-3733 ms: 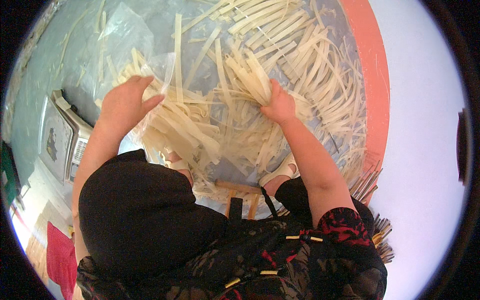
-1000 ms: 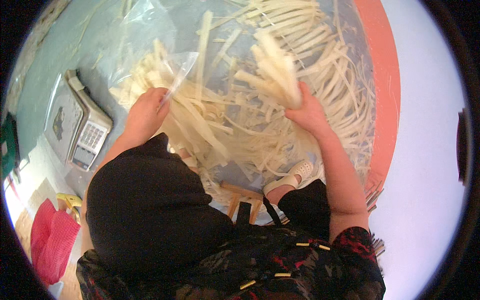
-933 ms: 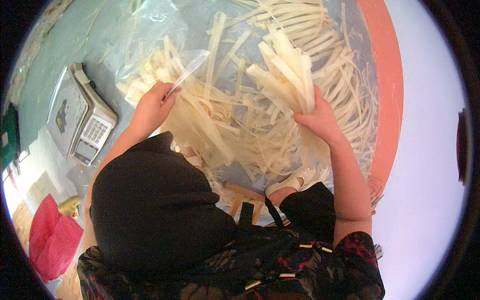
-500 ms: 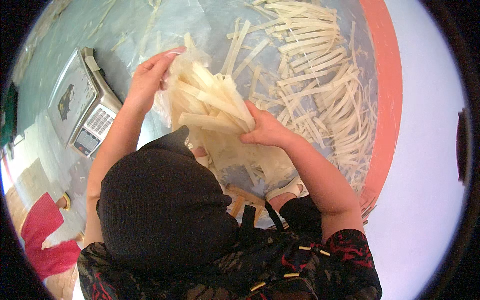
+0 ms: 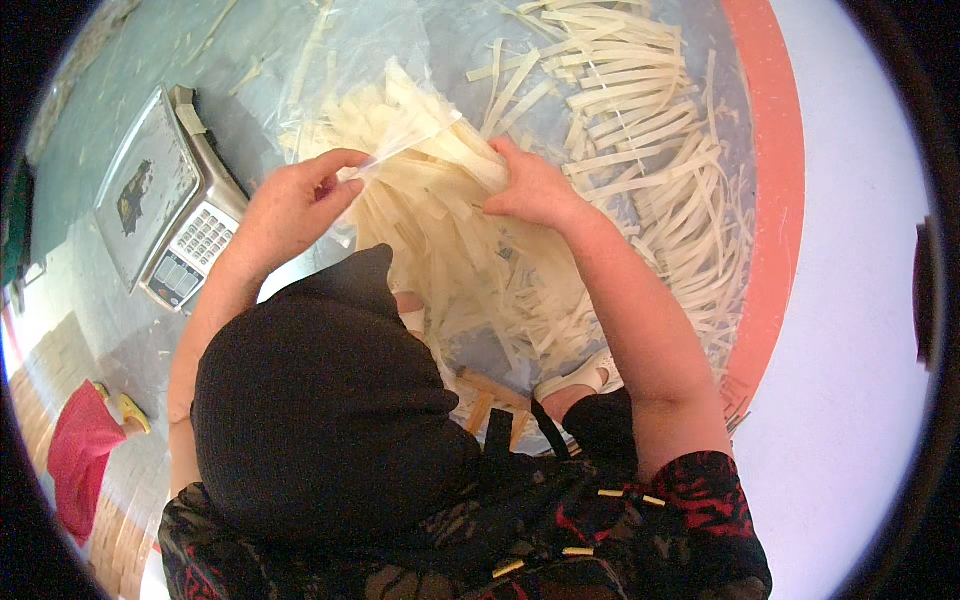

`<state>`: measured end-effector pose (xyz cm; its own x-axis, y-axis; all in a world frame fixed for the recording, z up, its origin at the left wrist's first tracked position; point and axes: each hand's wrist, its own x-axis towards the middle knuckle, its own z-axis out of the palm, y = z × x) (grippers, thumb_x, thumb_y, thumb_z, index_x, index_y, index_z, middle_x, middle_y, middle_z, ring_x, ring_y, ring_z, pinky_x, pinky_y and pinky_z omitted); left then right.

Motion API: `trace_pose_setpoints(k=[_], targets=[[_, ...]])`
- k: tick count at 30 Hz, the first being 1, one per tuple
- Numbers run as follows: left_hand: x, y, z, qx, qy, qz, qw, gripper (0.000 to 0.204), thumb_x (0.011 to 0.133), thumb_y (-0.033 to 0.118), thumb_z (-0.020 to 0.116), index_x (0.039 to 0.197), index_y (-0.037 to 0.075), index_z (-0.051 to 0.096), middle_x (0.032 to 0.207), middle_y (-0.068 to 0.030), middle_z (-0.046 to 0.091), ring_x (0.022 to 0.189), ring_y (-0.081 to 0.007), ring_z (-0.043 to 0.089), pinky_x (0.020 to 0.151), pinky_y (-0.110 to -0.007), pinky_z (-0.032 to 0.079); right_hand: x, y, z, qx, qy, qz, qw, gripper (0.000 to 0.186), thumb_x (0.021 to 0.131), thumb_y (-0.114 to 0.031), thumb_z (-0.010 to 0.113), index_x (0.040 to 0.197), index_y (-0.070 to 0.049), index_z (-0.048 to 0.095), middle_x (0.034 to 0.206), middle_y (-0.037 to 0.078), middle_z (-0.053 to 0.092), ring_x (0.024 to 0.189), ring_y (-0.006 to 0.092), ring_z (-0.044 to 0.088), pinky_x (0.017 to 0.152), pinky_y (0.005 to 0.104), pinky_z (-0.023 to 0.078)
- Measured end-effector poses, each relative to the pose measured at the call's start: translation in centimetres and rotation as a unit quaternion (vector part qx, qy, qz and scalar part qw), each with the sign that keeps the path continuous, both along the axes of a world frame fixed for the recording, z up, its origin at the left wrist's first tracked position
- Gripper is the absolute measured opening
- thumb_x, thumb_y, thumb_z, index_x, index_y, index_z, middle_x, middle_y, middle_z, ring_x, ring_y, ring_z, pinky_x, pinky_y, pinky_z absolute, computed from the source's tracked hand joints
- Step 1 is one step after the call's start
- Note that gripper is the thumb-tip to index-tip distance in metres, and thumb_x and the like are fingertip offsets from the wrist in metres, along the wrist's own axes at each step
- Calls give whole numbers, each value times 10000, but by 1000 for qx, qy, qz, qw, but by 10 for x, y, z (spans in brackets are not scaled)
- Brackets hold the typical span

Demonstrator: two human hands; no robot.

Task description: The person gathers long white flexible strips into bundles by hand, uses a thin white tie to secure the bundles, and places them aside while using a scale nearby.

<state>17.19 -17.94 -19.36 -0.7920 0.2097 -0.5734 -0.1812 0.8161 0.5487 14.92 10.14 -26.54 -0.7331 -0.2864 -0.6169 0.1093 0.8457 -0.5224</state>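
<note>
A thick bundle of flat, pale cream strips (image 5: 462,150) lies partly inside a clear plastic bag (image 5: 375,45) in front of me. My left hand (image 5: 300,205) pinches the bag's near edge between thumb and fingers, stretching the film taut over the strips. From the right, my right hand (image 5: 535,187) grips the near end of the bundle, thumb below and fingers on top. Part of its grip is hidden behind the strips. More loose strips (image 5: 540,310) are heaped on the floor below my hands.
A flat-topped digital scale (image 5: 185,205) stands to the left. Many strips (image 5: 650,150) lie spread along the right, beside a red border (image 5: 775,150) at the pale wall. A wooden stool (image 5: 490,395) shows below me. A person in red trousers (image 5: 80,450) is at the lower left.
The strips have gone farther forward into the bag, which now lies lower and spread out. My left hand has come down and nearer; my right hand has shifted slightly forward. The person in red has moved.
</note>
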Motion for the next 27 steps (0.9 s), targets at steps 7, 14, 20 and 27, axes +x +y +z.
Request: trace_pose_setpoints(k=[7,14,20,27], targets=[[5,36,-19,411,-50,155,897,383,1004,166,483,1378,105,425,870,-26,593,792,-85,586,700,-260,506,6,-53,20,-99,-46,-46,993,645,626,-228,766,1202,-43,545,1079,198,647,1033,327,628,886,391,488],[13,22,-17,383,-49,-51,921,363,966,172,570,1320,93,548,860,-29,630,766,-104,587,718,-272,499,-12,-85,-34,-193,7,-119,974,611,688,-430,755,1190,-115,604,1060,135,680,993,304,648,827,409,511],[29,-27,-79,208,33,182,960,556,913,251,662,1407,94,462,1140,-97,616,1018,-163,589,872,-329,491,-3,-84,-49,-12,232,32,972,899,672,-506,787,1380,-73,441,1276,204,562,1174,380,541,1004,393,435],[75,-28,-158,385,-229,463,765,857,876,456,666,1440,-47,262,1350,-264,439,1210,-329,485,996,-446,427,-19,-102,-46,-208,89,48,973,1169,599,-550,823,1489,-63,243,1354,237,506,1254,379,499,1054,410,400]])
